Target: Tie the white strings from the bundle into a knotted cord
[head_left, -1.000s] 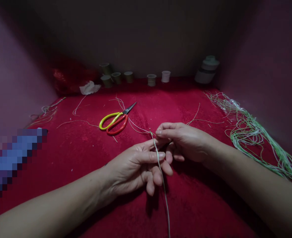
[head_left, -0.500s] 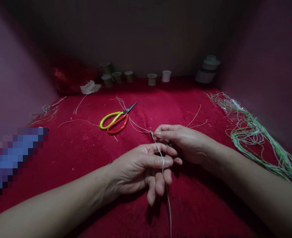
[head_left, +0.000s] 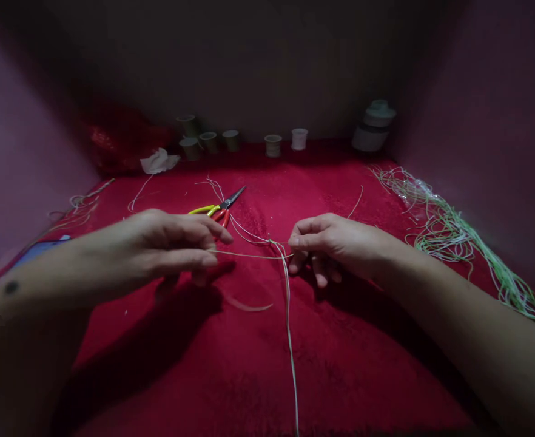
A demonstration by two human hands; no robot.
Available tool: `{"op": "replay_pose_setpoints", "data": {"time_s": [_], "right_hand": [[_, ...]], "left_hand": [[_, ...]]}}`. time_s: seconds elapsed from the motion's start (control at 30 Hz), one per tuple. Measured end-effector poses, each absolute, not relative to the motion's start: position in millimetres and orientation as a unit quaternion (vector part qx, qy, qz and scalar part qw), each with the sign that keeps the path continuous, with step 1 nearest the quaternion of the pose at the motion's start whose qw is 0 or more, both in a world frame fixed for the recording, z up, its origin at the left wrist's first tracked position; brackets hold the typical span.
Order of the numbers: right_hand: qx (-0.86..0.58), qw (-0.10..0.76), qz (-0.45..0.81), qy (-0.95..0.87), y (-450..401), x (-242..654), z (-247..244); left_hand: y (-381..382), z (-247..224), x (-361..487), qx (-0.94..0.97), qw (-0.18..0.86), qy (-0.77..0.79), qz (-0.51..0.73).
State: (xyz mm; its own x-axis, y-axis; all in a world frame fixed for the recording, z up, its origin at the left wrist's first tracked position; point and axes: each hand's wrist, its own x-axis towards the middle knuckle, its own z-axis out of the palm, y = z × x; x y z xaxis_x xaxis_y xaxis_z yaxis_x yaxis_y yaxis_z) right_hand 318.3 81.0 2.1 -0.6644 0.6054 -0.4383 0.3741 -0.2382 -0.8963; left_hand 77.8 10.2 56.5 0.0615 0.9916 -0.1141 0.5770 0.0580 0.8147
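A thin tan cord [head_left: 249, 256] stretches nearly level between my two hands. My left hand [head_left: 171, 246] pinches its left part between thumb and fingers. On the other side, my right hand [head_left: 329, 243] is closed, thumb against forefinger, on cord close to a small knot [head_left: 271, 241]. From that knot, pale white-green cords [head_left: 290, 340] run down toward the front edge, and two thin strands go back to the upper left. Scissors [head_left: 224, 209] with yellow and red handles lie behind my left fingers, which partly cover the handles.
A red cloth [head_left: 340, 352] covers the table. Several thread spools [head_left: 273, 145] and a white container [head_left: 373, 127] stand along the back. Crumpled tissue [head_left: 159, 161] lies at the back left. A bundle of green and white cords [head_left: 472, 255] spreads along the right side.
My left hand has swung left, away from the right hand, drawing the tan cord out sideways. It now covers part of the scissors. My right hand has stayed near the knot.
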Motion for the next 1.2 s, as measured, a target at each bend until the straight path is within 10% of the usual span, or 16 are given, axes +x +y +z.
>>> {"op": "replay_pose_setpoints", "data": {"time_s": [0.13,0.53,1.2], "right_hand": [[-0.438,0.125,0.622,-0.637,82,317,0],[-0.325,0.200,0.769,-0.512,79,309,-10],[-0.358,0.235,0.672,-0.604,74,300,-22]], "left_hand": [[18,52,69,0.649,0.433,0.610,0.134],[16,0,117,0.760,0.176,0.582,0.228],[15,-9,130,0.796,-0.002,0.556,0.236]]}}
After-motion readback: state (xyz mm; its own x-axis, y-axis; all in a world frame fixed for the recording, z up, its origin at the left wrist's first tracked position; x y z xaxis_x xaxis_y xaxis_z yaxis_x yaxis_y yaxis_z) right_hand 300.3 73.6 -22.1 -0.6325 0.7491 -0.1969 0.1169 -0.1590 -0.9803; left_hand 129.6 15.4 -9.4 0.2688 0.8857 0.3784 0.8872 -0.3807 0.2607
